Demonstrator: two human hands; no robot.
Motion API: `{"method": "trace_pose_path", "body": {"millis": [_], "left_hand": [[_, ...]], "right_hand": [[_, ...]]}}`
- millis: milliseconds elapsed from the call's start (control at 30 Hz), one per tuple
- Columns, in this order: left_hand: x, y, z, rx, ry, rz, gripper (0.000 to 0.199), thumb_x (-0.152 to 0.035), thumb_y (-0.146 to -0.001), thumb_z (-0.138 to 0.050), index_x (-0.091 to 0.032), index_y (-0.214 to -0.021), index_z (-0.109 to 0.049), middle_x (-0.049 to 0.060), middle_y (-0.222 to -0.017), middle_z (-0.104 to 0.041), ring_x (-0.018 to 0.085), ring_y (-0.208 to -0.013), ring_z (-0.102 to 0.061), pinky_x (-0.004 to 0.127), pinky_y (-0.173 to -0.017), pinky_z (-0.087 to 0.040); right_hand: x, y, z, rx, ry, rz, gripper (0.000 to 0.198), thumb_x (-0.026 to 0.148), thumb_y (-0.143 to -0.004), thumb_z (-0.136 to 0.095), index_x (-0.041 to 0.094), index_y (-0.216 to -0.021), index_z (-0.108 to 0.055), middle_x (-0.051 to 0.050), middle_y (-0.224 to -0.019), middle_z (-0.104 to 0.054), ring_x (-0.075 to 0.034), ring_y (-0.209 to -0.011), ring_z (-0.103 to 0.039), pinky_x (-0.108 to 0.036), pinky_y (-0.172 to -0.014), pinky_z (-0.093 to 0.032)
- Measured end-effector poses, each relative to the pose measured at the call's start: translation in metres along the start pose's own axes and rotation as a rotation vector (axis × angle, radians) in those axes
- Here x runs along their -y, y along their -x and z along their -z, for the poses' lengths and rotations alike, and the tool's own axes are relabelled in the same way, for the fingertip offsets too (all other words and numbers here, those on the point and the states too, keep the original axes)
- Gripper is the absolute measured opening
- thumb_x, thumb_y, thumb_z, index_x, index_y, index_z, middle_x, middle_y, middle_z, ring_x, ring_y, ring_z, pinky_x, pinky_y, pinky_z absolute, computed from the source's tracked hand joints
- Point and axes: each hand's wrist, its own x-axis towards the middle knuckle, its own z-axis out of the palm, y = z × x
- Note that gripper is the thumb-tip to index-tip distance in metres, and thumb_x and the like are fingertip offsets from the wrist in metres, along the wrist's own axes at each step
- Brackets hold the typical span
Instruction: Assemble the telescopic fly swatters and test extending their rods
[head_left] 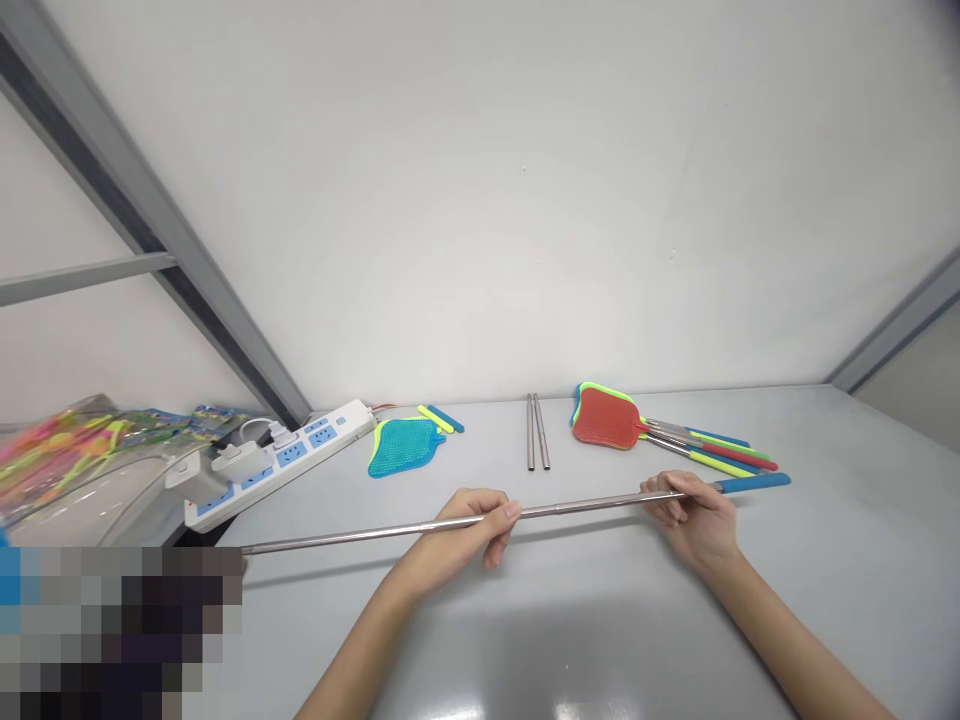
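Observation:
A long, thin telescopic metal rod (585, 507) with a blue handle grip (757, 482) at its right end stretches across the view above the table. My left hand (469, 525) pinches the rod near its middle, thumb on top. Close to the blue grip, my right hand (697, 510) has its fingers closed round the rod. The rod's left end runs up to a blurred-out patch, so its tip is hidden. Behind my hands lie two short metal tubes (537, 435), side by side. A pile of assembled fly swatters (607, 418), the top one red, rests beyond my right hand.
Blue fly swatter heads (405, 447) lie at left beside a yellow and a blue handle grip (445, 418). A white power strip (300, 460) with plugged-in chargers slants along the left side. Clear plastic bags (82, 460) with colourful contents sit beyond it. A wall backs the grey table (862, 560).

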Motion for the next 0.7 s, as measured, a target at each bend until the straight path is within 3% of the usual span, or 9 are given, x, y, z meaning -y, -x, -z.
{"method": "trace_pose_path", "body": {"millis": [200,400,700], "left_hand": [[0.004,0.001,0.001,0.011,0.036,-0.043,0.034,-0.040,-0.079,-0.039,-0.015,-0.058,-0.051,-0.002,-0.047,-0.049,0.009,-0.046,-0.044,0.022,-0.052,-0.035],[0.011,-0.002,0.012,-0.172,0.181,-0.079,0.020,-0.035,-0.074,-0.051,-0.016,-0.080,-0.054,-0.002,-0.055,-0.055,0.009,-0.047,-0.048,0.022,-0.055,-0.038],[0.007,-0.001,0.017,-0.233,0.195,-0.073,0.018,-0.028,-0.071,-0.057,-0.016,-0.059,-0.050,-0.003,-0.053,-0.058,0.008,-0.053,-0.051,0.021,-0.061,-0.038]], "right_hand": [[0.003,-0.003,0.002,-0.055,-0.040,0.012,0.034,0.019,-0.071,-0.040,0.017,-0.038,-0.046,0.001,-0.036,-0.025,-0.010,-0.038,-0.025,-0.028,-0.042,-0.015],[0.007,-0.004,0.005,-0.109,-0.061,0.011,0.029,0.022,-0.072,-0.042,0.016,-0.043,-0.046,0.001,-0.040,-0.027,-0.009,-0.039,-0.026,-0.026,-0.040,-0.016],[0.004,-0.003,-0.009,-0.106,0.045,-0.118,0.029,0.032,-0.081,-0.040,0.017,-0.060,-0.053,0.002,-0.046,-0.038,-0.007,-0.037,-0.030,-0.024,-0.040,-0.020]]}}
